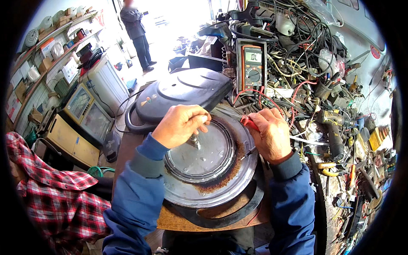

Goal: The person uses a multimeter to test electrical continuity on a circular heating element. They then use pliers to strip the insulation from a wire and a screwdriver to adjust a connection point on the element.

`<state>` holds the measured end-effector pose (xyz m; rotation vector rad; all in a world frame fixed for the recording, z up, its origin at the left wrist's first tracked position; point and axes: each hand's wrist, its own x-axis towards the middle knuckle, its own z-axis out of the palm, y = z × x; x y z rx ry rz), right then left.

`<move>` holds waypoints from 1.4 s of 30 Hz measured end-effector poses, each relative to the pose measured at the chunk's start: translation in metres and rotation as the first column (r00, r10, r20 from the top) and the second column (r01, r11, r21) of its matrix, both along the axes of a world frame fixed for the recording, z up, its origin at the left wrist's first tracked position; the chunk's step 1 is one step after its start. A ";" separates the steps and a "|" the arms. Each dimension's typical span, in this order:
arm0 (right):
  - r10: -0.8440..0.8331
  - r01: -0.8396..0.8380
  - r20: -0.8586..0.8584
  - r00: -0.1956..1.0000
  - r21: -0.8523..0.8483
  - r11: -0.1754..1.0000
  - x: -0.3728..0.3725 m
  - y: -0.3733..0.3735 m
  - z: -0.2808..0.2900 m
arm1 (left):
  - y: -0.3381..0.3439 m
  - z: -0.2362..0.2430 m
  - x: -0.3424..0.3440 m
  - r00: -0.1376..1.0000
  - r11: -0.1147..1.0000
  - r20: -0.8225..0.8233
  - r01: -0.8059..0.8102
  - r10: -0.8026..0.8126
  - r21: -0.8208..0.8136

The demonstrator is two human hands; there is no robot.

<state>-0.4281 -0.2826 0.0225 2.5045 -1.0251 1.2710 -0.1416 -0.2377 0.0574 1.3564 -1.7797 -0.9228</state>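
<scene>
My left hand (182,126) is raised over a round grey metal pan (204,154), thumb and fingers pinched together; whatever sits between the fingertips is too small to make out. A short metal stub (194,142) rises from the pan just below. Over the pan's right side, my right hand (272,135) closes on what looks like a red test probe (250,123). Beneath that hand a thin dark rod (248,154) angles down to the pan. Brown scorching (231,174) marks the pan's ring. Behind it lies a black domed cover (182,89).
A multimeter (253,68) with red leads stands beyond my right hand. Tangled cables (293,55) and a drill (333,127) crowd the right bench. The pan rests on a wooden table (172,219). A checked shirt (55,191) is at left; a person (138,34) stands far back.
</scene>
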 end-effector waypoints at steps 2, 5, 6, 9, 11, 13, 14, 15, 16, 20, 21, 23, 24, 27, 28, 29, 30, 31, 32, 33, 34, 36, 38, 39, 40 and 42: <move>0.007 -0.007 -0.006 1.000 -0.008 1.000 0.001 0.002 0.003 | 0.002 0.006 0.008 0.988 0.995 -0.156 0.017 -0.001 0.101; -0.021 0.019 -0.055 0.998 -0.036 0.999 0.005 0.007 0.005 | 0.001 0.006 0.014 0.985 0.993 -0.172 0.049 -0.029 0.110; -0.038 0.034 -0.078 0.996 -0.049 0.998 0.006 0.009 0.006 | 0.002 0.008 0.014 0.986 0.990 -0.167 0.026 -0.002 0.141; 0.003 -0.013 -0.047 0.999 -0.205 0.979 0.008 0.004 0.002 | 0.002 0.007 0.013 0.988 0.993 -0.153 0.033 -0.015 0.117; -0.027 0.006 -0.084 0.996 -0.236 0.972 0.007 0.006 0.001 | 0.003 0.008 0.010 0.992 0.995 -0.126 0.030 -0.017 0.098; -0.043 0.011 -0.102 0.994 -0.298 0.954 0.007 0.004 0.000 | 0.005 0.010 0.006 0.996 0.997 -0.090 0.009 -0.002 0.080; -0.038 0.006 -0.106 0.994 -0.289 0.957 0.008 0.004 -0.001 | 0.006 0.010 0.004 0.998 0.997 -0.069 -0.010 0.015 0.071; -0.032 0.000 -0.109 0.993 -0.281 0.960 0.009 0.005 -0.001 | 0.007 0.010 0.002 0.998 0.998 -0.047 -0.030 0.033 0.062; -0.027 -0.006 -0.115 0.993 -0.271 0.962 0.009 0.006 -0.002 | 0.006 0.009 0.003 0.999 0.997 -0.020 -0.039 0.040 0.068; -0.049 0.015 -0.135 0.990 -0.244 0.970 0.008 0.005 -0.005 | 0.005 0.007 0.003 0.997 0.998 0.069 -0.044 0.041 0.046; -0.043 0.008 -0.138 0.989 -0.243 0.970 0.008 0.005 -0.004 | 0.005 0.008 0.002 0.996 0.999 0.085 -0.036 0.034 0.029; -0.031 -0.005 -0.140 0.990 -0.247 0.969 0.008 0.005 -0.004 | 0.006 0.011 0.000 0.996 0.999 0.075 -0.039 0.038 0.017; -0.028 -0.009 -0.142 0.989 -0.252 0.968 0.008 0.005 -0.005 | 0.007 0.011 -0.001 0.997 0.999 0.070 -0.040 0.039 0.012; -0.008 -0.027 -0.136 0.991 -0.252 0.967 0.009 0.006 -0.003 | 0.009 0.012 -0.002 0.994 0.998 0.085 -0.065 0.067 -0.021; -0.001 -0.032 -0.133 0.991 -0.249 0.968 0.009 0.006 -0.003 | 0.009 0.012 -0.003 0.994 0.998 0.090 -0.063 0.065 -0.024; 0.001 -0.034 -0.128 0.992 -0.252 0.967 0.008 0.006 -0.002 | 0.009 0.013 -0.004 0.994 0.998 0.094 -0.060 0.063 -0.027; 0.004 -0.036 -0.124 0.992 -0.254 0.966 0.008 0.006 -0.002 | 0.009 0.014 -0.004 0.993 0.998 0.099 -0.058 0.061 -0.030; 0.009 -0.039 -0.119 0.993 -0.257 0.966 0.008 0.006 -0.002 | 0.009 0.012 -0.003 0.993 0.998 0.099 -0.057 0.060 -0.036; 0.007 -0.038 -0.119 0.993 -0.258 0.965 0.008 0.005 -0.002 | 0.008 0.010 -0.002 0.993 0.998 0.100 -0.055 0.059 -0.042; 0.006 -0.037 -0.119 0.993 -0.259 0.965 0.009 0.005 -0.003 | 0.007 0.008 -0.001 0.993 0.997 0.100 -0.054 0.058 -0.048; 0.005 -0.036 -0.119 0.993 -0.260 0.965 0.009 0.005 -0.003 | 0.008 0.010 -0.002 0.992 0.997 0.106 -0.057 0.062 -0.043; 0.013 -0.042 -0.116 0.993 -0.249 0.968 0.010 0.005 -0.003 | 0.009 0.012 -0.003 0.991 0.997 0.118 -0.066 0.069 -0.033; 0.008 -0.036 -0.118 0.993 -0.239 0.970 0.009 0.006 -0.003 | 0.007 0.010 -0.001 0.989 0.998 0.138 -0.052 0.058 -0.045; 0.000 -0.028 -0.122 0.993 -0.235 0.972 0.009 0.006 -0.003 | 0.007 0.010 0.000 0.987 0.998 0.149 -0.045 0.052 -0.052; -0.009 -0.020 -0.125 0.992 -0.229 0.973 0.009 0.005 -0.004 | 0.007 0.010 -0.001 0.987 0.998 0.154 -0.039 0.047 -0.053; -0.006 -0.017 -0.103 0.995 -0.219 0.976 0.010 0.006 -0.003 | 0.007 0.012 -0.002 0.986 0.998 0.165 -0.026 0.035 -0.057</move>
